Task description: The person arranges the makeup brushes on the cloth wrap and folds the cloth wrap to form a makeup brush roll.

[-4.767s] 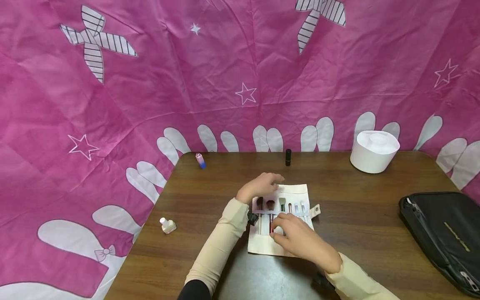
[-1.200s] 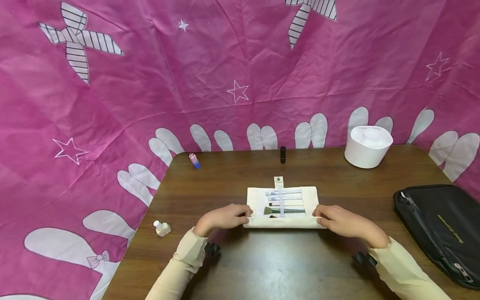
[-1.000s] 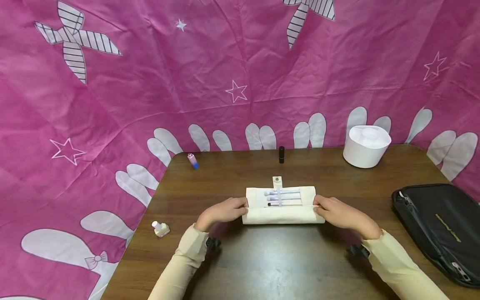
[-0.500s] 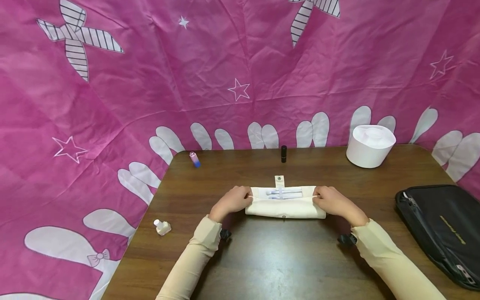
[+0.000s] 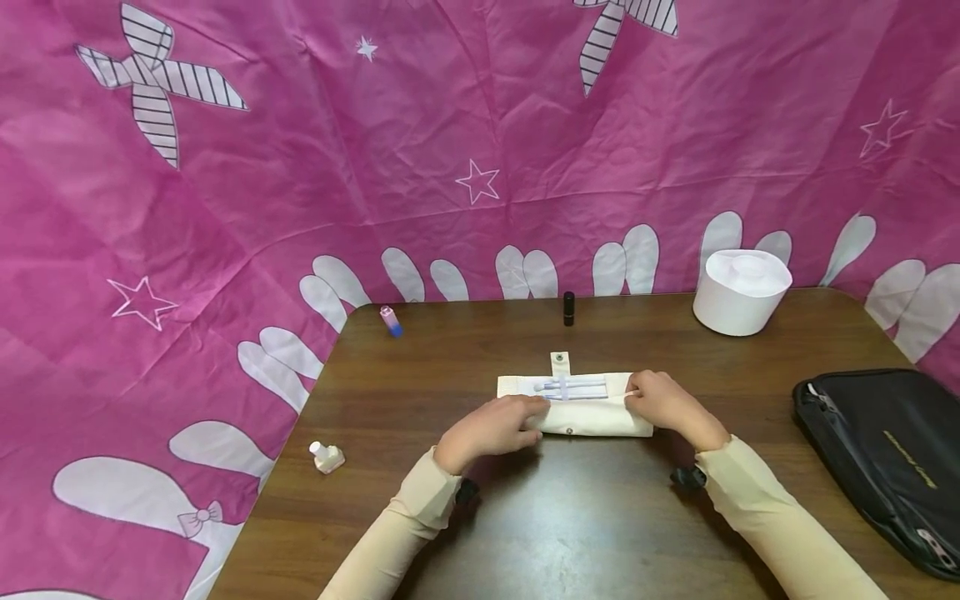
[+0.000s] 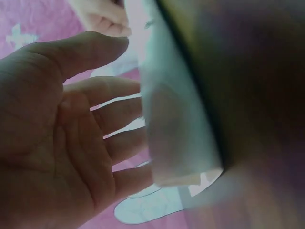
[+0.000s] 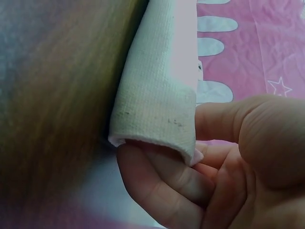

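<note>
Cream canvas brush roll [image 5: 592,417] mid brown wooden table [image 5: 570,525], mostly rolled up — pale brush handles [image 5: 573,387] showing at far edge, snap tab [image 5: 559,362] sticking out behind. Left hand [image 5: 491,427] on roll's near-left part, fingers [image 6: 119,124] spread, straight. Right hand [image 5: 663,402] at right end — fingers [image 7: 162,191] curled under cloth edge, pinching it.

Person, two bare hands: left hand [image 5: 491,429], right hand [image 5: 663,402]. Long cream sleeves [image 5: 780,533], close-fitting, reaching both wrists. Small black device [image 5: 686,477] strapped under each wrist. No rings visible.
</note>
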### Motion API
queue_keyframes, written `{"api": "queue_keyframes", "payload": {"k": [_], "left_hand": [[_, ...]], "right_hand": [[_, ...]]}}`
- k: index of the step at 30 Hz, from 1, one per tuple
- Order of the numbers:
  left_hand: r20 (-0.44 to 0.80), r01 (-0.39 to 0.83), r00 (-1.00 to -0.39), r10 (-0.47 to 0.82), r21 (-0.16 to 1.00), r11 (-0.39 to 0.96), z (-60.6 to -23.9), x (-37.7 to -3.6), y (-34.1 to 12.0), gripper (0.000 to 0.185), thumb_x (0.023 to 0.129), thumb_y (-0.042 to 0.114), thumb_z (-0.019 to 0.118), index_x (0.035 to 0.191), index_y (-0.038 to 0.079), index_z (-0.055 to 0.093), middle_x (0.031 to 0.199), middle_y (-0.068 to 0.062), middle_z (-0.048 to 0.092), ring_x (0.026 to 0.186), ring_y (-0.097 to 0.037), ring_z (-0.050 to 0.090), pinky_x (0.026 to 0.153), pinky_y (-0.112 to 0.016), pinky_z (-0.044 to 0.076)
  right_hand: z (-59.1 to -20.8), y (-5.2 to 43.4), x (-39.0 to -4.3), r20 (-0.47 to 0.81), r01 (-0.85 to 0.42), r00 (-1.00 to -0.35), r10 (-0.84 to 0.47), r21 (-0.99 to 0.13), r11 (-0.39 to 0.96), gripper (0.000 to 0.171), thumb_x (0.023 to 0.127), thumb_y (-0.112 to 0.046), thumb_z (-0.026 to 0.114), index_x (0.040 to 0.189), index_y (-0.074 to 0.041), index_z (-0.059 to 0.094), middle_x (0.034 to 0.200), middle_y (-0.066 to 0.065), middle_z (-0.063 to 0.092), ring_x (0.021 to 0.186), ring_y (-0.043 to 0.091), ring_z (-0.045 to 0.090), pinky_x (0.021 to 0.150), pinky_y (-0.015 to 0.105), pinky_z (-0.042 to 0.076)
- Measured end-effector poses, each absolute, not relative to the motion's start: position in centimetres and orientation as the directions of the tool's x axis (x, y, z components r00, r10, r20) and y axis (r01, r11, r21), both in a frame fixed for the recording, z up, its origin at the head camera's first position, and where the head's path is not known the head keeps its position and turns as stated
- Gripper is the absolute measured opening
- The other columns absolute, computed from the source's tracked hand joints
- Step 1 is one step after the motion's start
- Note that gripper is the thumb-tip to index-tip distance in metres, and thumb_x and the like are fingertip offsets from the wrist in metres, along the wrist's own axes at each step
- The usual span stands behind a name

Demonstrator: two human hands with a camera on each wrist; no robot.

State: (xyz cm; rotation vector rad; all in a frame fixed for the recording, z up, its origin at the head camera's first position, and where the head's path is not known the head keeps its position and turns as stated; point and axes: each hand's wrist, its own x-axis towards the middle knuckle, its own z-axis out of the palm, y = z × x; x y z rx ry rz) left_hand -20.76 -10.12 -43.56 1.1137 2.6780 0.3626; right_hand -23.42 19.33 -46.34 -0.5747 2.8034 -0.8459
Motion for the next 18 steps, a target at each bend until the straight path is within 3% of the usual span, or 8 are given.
{"api": "queue_keyframes", "payload": {"k": [4, 7, 11, 15, 18], "left_hand": [[-0.145, 0.658, -0.696, 0.703, 0.264, 0.705, -44.2, -20.3, -9.6, 0.024, 0.099, 0.019, 0.066, 0.120, 0.009, 0.063, 0.141, -0.006, 0.059, 0.125, -0.018, 0.058, 0.101, -0.033, 0.046], [-0.129, 0.663, -0.693, 0.709, 0.271, 0.698, -44.4, -20.5, -9.5, 0.013, 0.098, 0.018, 0.068, 0.106, 0.010, 0.062, 0.114, 0.001, 0.067, 0.099, -0.014, 0.062, 0.085, -0.031, 0.048], [-0.116, 0.666, -0.692, 0.712, 0.277, 0.693, -44.5, -20.6, -9.4, 0.017, 0.095, 0.017, 0.072, 0.093, 0.012, 0.056, 0.087, 0.005, 0.055, 0.077, -0.013, 0.050, 0.071, -0.029, 0.042], [-0.114, 0.659, -0.708, 0.697, 0.249, 0.710, -44.7, -20.6, -9.2, 0.017, 0.091, 0.016, 0.075, 0.097, 0.012, 0.059, 0.096, 0.004, 0.062, 0.082, -0.012, 0.055, 0.075, -0.030, 0.045], [-0.104, 0.658, -0.717, 0.690, 0.225, 0.718, -44.7, -20.4, -9.0, 0.022, 0.089, 0.012, 0.076, 0.106, 0.012, 0.062, 0.108, 0.001, 0.067, 0.090, -0.014, 0.060, 0.080, -0.033, 0.049]], "right_hand": [[-45.9, 19.1, -22.9, -0.002, -0.292, -0.940, -0.342, -0.516, 0.805, 0.009, 0.089, -0.007, 0.059, 0.085, 0.000, 0.062, 0.072, 0.004, 0.056, 0.064, 0.021, 0.050, 0.060, 0.037, 0.044], [-45.1, 18.7, -22.1, 0.075, -0.287, -0.955, -0.286, -0.477, 0.831, 0.014, 0.091, -0.011, 0.062, 0.094, 0.003, 0.062, 0.077, 0.008, 0.058, 0.066, 0.025, 0.054, 0.061, 0.044, 0.047], [-44.5, 17.9, -21.0, 0.167, -0.421, -0.906, -0.388, -0.425, 0.801, 0.024, 0.089, -0.015, 0.074, 0.104, 0.002, 0.066, 0.094, 0.012, 0.063, 0.079, 0.029, 0.060, 0.070, 0.051, 0.051], [-45.0, 17.1, -20.3, 0.133, -0.554, -0.825, -0.550, -0.387, 0.737, 0.034, 0.079, -0.017, 0.086, 0.105, -0.003, 0.069, 0.100, 0.007, 0.064, 0.090, 0.028, 0.060, 0.078, 0.050, 0.051], [-45.6, 16.7, -20.0, 0.128, -0.588, -0.801, -0.585, -0.353, 0.727, 0.038, 0.072, -0.010, 0.089, 0.104, -0.004, 0.068, 0.098, 0.005, 0.062, 0.089, 0.027, 0.060, 0.076, 0.049, 0.051]]}}
